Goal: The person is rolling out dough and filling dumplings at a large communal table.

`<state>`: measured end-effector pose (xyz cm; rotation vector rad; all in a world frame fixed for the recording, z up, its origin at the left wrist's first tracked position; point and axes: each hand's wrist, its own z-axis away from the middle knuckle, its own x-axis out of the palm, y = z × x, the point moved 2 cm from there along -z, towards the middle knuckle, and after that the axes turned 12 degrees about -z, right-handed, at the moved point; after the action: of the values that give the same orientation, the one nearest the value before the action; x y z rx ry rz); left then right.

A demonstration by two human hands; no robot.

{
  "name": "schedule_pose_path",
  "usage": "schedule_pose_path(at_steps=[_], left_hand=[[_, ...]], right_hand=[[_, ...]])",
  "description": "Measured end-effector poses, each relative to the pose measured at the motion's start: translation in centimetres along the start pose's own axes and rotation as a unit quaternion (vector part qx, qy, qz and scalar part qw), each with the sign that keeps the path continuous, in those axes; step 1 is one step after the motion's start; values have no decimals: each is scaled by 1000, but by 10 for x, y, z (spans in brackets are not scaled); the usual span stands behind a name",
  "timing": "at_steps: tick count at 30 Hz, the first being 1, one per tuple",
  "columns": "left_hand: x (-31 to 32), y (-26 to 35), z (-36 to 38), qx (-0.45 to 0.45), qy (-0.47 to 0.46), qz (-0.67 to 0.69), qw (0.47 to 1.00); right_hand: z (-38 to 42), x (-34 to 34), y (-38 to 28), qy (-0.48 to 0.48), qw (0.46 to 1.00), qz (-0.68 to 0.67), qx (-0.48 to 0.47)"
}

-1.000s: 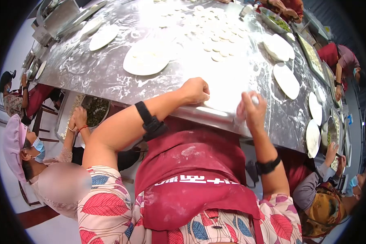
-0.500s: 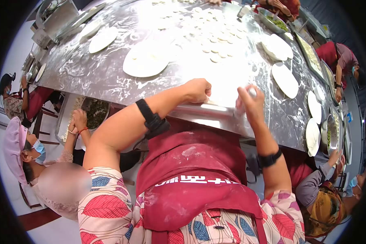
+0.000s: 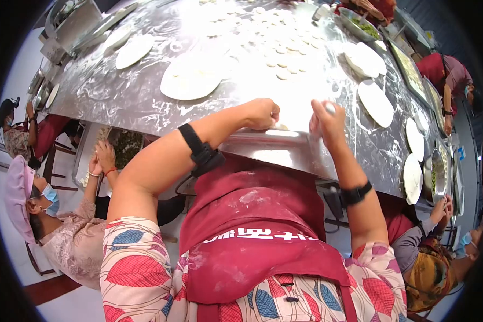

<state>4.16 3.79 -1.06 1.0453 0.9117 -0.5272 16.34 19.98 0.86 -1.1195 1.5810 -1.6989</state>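
At the front edge of the floured metal table [image 3: 139, 107], my left hand [image 3: 261, 114] is curled closed. A small pale dough wrapper [image 3: 280, 127] shows at its fingertips, partly lost in the glare. Apart from it to the right, my right hand [image 3: 330, 126] is closed too. The pale rounded end of what looks like a rolling pin [image 3: 330, 108] pokes out of its grip; the rest is hidden by fingers, blur and glare. Beyond my hands lie many flat round dough wrappers [image 3: 282, 76].
White oval plates [image 3: 190, 88] stand at left, and more plates [image 3: 375, 104] at right. Bowls of green filling [image 3: 367, 32] sit along the right side. A person [image 3: 64, 225] works at a tray on my left; other people stand around the table.
My right hand has shifted slightly up and left, its fingers more closed. My left hand has moved up a little, and more of the dough shows beside it.
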Motion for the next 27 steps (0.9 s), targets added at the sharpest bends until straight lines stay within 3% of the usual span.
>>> schedule_pose_path(at_steps=[4,8,9,12,16,19,21,24,26,27], left_hand=[[-1,5,-13,-6,13,-4,1000],[4,3,-4,2,29,-34,999],[5,-2,-1,-17,49,-8,999],[8,-10,1,-70,-23,125,989],[1,1,-11,-33,62,-58,996],[3,7,-13,-36,26,4,999],[4,6,-8,-20,27,-43,999],[0,2,2,-44,6,-4,999],[-2,4,9,-73,-57,75,993],[-1,2,5,-58,-26,30,998]], right_hand=[[-27,10,2,2,1000,12,-18],[43,-2,-7,25,999,32,-6],[46,-3,-5,24,999,30,-21],[48,-3,2,41,997,32,-51],[-21,17,0,55,995,38,-69],[-8,12,-4,47,992,88,-80],[21,-3,0,38,990,117,-69],[59,-4,2,35,997,30,-68],[36,-3,4,49,989,96,-97],[18,0,2,57,984,128,-112]])
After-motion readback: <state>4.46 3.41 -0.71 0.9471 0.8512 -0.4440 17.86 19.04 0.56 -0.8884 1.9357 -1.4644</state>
